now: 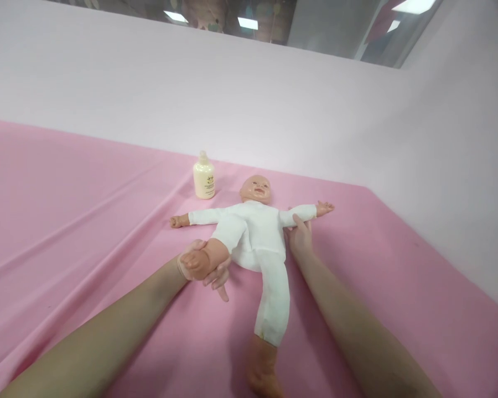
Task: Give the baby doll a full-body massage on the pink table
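Observation:
A baby doll with a white cloth body lies on its back, arms spread and head toward the wall. My left hand is wrapped round the lower part of one doll leg, just above the foot, and holds that leg raised and bent. The other leg stretches toward me on the cloth. My right hand grips the doll's upper arm on the right side, thumb on top; its other fingers are mostly hidden under the arm and beside the torso.
A cream-coloured pump bottle stands upright behind the doll's arm on the left. Pink cloth with several folds covers the table. A white wall rises behind, with a window or mirror above and another wall on the right.

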Motion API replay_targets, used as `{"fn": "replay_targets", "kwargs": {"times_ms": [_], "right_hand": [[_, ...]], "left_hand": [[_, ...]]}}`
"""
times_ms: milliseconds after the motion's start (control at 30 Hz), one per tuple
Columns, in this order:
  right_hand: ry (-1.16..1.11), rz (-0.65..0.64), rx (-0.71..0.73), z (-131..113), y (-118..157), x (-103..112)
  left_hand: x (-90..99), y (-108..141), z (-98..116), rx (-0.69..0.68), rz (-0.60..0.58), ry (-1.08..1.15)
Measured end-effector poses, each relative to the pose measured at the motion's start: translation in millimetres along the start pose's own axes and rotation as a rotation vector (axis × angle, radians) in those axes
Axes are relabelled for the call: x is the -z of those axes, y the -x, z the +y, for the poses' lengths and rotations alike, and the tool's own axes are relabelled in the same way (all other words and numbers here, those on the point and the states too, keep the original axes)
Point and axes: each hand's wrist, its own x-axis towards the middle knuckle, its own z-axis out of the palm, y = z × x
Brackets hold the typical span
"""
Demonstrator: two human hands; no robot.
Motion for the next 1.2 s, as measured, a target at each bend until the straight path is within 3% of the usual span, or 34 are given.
{"fn": "replay_targets", "kwargs": {"times_ms": [133, 233, 333, 533, 867, 1200], "right_hand": [[0.2, -0.132, 0.034, -6.8, 12.9, -10.1], [0.384, -0.312, 0.156, -9.1, 18.1, -12.7], [0.535, -0.396, 0.309, -10.3, 17.9, -12.9], [0.694, -0.48, 0.459, -13.4, 14.0, -14.5], [0.853, -0.53, 0.475, -16.1, 16.4, -14.5], [0.989, -0.577, 0.467, -15.0, 16.7, -11.9]], "left_hand": [[-8.7, -12.6, 6.8, -0.156, 0.278, 0.011], [-9.5, -19.9, 5.5, -0.23, 0.385, 0.03], [-5.8, -23.0, 1.7, -0.207, 0.426, 0.029], [-7.5, -22.2, 5.1, -0.178, 0.382, 0.043], [-2.0, -17.6, 3.8, -0.155, 0.373, 0.03], [-3.9, -20.8, 8.4, -0.182, 0.241, 0.017]]}}
